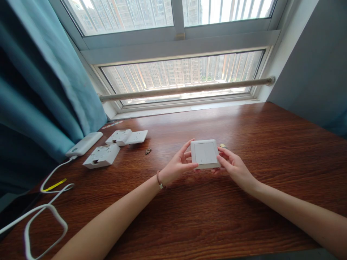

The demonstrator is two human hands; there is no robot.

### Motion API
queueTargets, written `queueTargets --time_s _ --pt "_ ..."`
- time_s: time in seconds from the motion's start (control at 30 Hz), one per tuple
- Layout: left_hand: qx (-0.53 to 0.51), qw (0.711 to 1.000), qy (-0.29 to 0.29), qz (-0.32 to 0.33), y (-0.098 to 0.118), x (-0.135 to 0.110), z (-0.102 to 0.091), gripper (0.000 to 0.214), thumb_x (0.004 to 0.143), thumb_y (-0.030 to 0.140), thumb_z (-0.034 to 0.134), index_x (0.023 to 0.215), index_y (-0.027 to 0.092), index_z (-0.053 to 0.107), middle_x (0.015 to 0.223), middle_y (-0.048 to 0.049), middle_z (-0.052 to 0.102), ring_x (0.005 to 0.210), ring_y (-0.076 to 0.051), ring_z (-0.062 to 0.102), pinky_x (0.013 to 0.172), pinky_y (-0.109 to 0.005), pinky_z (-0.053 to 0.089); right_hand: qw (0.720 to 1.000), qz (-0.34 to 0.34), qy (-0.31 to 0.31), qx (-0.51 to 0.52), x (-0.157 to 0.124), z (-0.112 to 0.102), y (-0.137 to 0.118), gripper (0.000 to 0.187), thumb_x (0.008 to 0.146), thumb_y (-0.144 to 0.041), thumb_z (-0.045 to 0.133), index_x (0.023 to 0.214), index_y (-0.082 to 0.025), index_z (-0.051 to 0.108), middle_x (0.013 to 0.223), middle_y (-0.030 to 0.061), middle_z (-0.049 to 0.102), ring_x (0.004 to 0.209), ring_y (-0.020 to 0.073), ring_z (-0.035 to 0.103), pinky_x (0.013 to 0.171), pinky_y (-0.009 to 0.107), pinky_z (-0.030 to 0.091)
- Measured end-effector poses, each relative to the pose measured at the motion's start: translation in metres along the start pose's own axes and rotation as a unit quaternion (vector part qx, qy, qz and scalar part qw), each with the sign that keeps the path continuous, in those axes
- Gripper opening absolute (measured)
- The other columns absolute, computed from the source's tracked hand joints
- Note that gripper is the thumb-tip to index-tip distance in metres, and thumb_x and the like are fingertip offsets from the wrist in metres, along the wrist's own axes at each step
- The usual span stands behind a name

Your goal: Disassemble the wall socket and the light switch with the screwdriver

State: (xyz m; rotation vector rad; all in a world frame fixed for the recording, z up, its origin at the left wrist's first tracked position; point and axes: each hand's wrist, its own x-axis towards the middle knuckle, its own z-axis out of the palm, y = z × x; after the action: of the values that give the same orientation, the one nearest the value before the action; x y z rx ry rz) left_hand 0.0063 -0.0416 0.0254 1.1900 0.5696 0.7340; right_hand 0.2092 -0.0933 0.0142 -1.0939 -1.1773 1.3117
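A square white wall switch (205, 153) is held between my two hands, just over the wooden table, its flat front facing up towards me. My left hand (181, 162) grips its left side, thumb at the lower corner and fingers along the edge. On the opposite side my right hand (233, 167) pinches the right edge, with some fingers hidden underneath. Behind my right fingers a small yellowish piece (222, 146) shows in part; I cannot make out what it is. Several screws (148, 151) lie to the left of my left hand.
Two white mounting boxes (102, 156) and a white socket plate (137, 137) lie at the left on the brown table (173, 216). Beyond them are a white power bank (84, 143), its white cable (58, 213) and a yellow strip (55, 185). A blue curtain (54, 79) hangs beside the window.
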Motion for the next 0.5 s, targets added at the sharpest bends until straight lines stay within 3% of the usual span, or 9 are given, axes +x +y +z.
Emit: queueTargets --time_s 0.13,0.3,0.5 --pt "0.000 1.000 -0.002 -0.009 -0.0019 0.0008 -0.0020 0.076 0.072 0.025 0.067 0.135 0.031 0.024 0.122 -0.0121 0.052 0.085 -0.019 0.061 0.061 -0.026 0.051 1.000 0.006 -0.012 0.014 -0.0014 0.0000 0.0002 0.037 0.080 -0.039 0.055 0.109 -0.019 0.044 0.094 0.0053 0.057 0.059 0.0161 0.064 0.056 0.033 0.057" --pt "0.027 0.999 0.031 -0.005 -0.0070 0.0018 -0.0058 0.046 0.078 0.033 0.061 0.119 0.019 0.046 0.114 -0.0120 0.058 0.088 -0.020 0.060 0.062 -0.024 0.050 0.999 0.021 -0.046 0.019 -0.0029 0.0011 -0.0005 0.032 0.080 -0.038 0.055 0.103 -0.019 0.042 0.101 0.0071 0.058 0.059 0.0156 0.065 0.056 0.033 0.056" --pt "0.039 0.999 0.031 -0.007 -0.0090 0.0011 -0.0054 0.042 0.078 0.033 0.060 0.116 0.019 0.049 0.115 -0.0110 0.058 0.096 -0.022 0.059 0.064 -0.023 0.049 0.999 0.031 -0.039 -0.010 -0.0040 0.0022 -0.0041 0.032 0.080 -0.045 0.052 0.098 -0.020 0.043 0.100 0.0068 0.060 0.059 0.0155 0.063 0.054 0.032 0.055"
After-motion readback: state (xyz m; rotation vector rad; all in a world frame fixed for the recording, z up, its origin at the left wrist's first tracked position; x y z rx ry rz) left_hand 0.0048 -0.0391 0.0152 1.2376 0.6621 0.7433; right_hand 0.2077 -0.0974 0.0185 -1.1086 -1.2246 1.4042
